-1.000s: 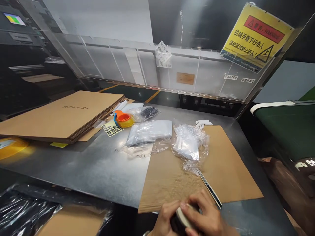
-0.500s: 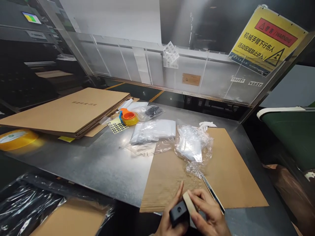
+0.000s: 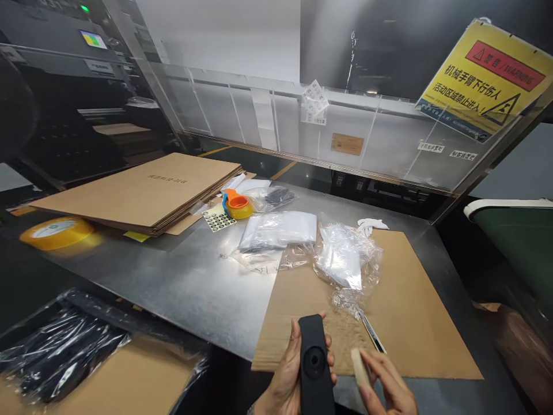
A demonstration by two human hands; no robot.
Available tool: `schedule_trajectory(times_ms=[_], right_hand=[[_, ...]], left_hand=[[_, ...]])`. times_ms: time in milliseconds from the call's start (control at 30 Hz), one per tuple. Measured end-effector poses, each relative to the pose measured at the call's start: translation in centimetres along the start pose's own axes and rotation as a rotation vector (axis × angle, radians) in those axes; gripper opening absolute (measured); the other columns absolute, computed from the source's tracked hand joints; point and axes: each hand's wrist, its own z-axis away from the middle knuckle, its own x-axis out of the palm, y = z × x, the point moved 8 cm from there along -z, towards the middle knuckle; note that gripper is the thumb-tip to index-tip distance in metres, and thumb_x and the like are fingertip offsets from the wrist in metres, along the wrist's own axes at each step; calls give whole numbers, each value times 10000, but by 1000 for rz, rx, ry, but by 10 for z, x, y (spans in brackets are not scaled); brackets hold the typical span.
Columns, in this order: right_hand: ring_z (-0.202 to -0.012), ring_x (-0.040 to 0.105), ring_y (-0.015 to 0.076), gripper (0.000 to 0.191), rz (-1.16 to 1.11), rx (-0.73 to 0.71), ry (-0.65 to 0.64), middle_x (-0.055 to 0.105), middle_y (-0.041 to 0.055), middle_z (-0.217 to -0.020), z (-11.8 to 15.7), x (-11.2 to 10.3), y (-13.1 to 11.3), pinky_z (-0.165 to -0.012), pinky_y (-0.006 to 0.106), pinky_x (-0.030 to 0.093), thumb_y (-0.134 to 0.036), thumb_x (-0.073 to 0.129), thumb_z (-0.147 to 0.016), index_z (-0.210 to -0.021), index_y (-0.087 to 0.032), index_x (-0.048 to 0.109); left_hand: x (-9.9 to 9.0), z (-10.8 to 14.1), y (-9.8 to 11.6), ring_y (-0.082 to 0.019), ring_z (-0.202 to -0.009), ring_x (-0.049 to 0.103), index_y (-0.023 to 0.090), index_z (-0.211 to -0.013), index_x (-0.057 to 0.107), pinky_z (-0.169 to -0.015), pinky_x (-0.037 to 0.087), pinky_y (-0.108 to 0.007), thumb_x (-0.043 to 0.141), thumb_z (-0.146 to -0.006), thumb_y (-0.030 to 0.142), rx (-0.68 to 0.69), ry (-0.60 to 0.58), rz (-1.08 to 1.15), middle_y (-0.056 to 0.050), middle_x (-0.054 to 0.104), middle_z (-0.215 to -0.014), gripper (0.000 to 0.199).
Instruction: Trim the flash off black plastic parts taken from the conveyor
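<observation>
In my left hand (image 3: 283, 374) is a long black part (image 3: 317, 380) with rounded corners and a dark round recess in its face. My fingers wrap round it from behind, and it stands nearly upright, its lower end cut off by the frame. My right hand (image 3: 389, 386) pinches a flat beige block (image 3: 359, 369) between thumb and fingers, a little apart from the black part. Whether the block is sponge or felt I cannot tell. Metal tweezers (image 3: 372, 331) lie on the cardboard sheet (image 3: 415, 311) just beyond my right hand.
Clear plastic bags with white sleeves (image 3: 345, 259) lie on the cardboard and metal table (image 3: 185, 288). Behind are an orange tape dispenser (image 3: 237, 200) and a sticker sheet (image 3: 219, 219). Left are stacked cardboard (image 3: 151, 184) and a yellow tape roll (image 3: 58, 233). A transparent panel (image 3: 285, 127) borders the back.
The black part has turned from end-on to show its long face. My right hand with the beige block has moved away from it to the right. The view has shifted slightly.
</observation>
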Motion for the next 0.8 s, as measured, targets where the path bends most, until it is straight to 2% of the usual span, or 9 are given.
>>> schedule_trajectory(times_ms=[67,167,233,300,433,533,633,733,800], right_hand=[[-931,581,222,390,66,-176,-41,582,97,-1058,-19,-6,-30,-741,300,513,-231,535,-846,-1236,-241,529],[-952,530,223,475,120,-417,-209,547,126,-1050,-37,5,-67,-763,340,498,-122,508,-825,-1293,-177,453],[-928,507,216,442,139,-473,-335,532,135,-1031,-44,16,-79,-753,342,490,-117,498,-830,-1270,-134,460],[-892,489,205,386,152,-485,-460,523,138,-1020,-45,24,-86,-739,341,483,-133,492,-844,-1229,-108,483],[-896,470,197,352,149,-494,-604,510,135,-1025,-40,23,-85,-748,326,474,-131,493,-853,-1204,-102,493],[-918,468,192,433,128,-465,-586,495,121,-1038,-35,15,-73,-764,321,474,-88,474,-848,-1276,-130,421],[-906,469,199,506,99,-478,-453,483,119,-1028,-35,9,-72,-749,343,483,-87,468,-839,-1328,-139,350],[-885,483,214,440,220,-445,-356,499,134,-995,-41,13,-75,-720,356,500,-102,489,-827,-1263,-116,435],[-859,501,223,375,348,-414,-356,528,142,-961,-42,24,-78,-695,363,517,-112,512,-804,-1179,-111,516]], left_hand=[[-2,1,-16,-164,-531,594,261,-1358,303,-473,496,-293,350,-807,652,-108,27,-81,-10,617,-684,677],[-10,3,-34,-176,-397,566,204,-1346,348,-394,434,-260,277,-784,708,-185,32,-228,-11,604,-521,759],[-13,4,-38,-178,-375,551,135,-1302,426,-416,435,-274,260,-798,696,-160,4,-275,-20,592,-471,773],[-12,5,-38,-175,-406,559,96,-1246,492,-466,451,-289,258,-819,671,-129,-36,-265,-37,615,-508,753],[-11,9,-41,-155,-391,549,78,-1165,552,-422,397,-244,206,-788,721,-200,-120,-262,-51,623,-537,822],[-12,14,-42,-149,-371,543,123,-1229,498,-380,354,-214,130,-722,787,-247,-136,-272,-62,638,-554,913],[-13,15,-43,-153,-379,526,142,-1287,453,-392,375,-229,129,-731,778,-236,-133,-351,-47,620,-510,905],[-12,11,-39,-160,-463,559,145,-1267,493,-472,422,-259,234,-802,697,-147,-94,-387,-52,657,-621,767],[-9,8,-36,-182,-577,603,143,-1260,500,-569,455,-285,256,-820,670,-121,-71,-330,-73,684,-756,728]])
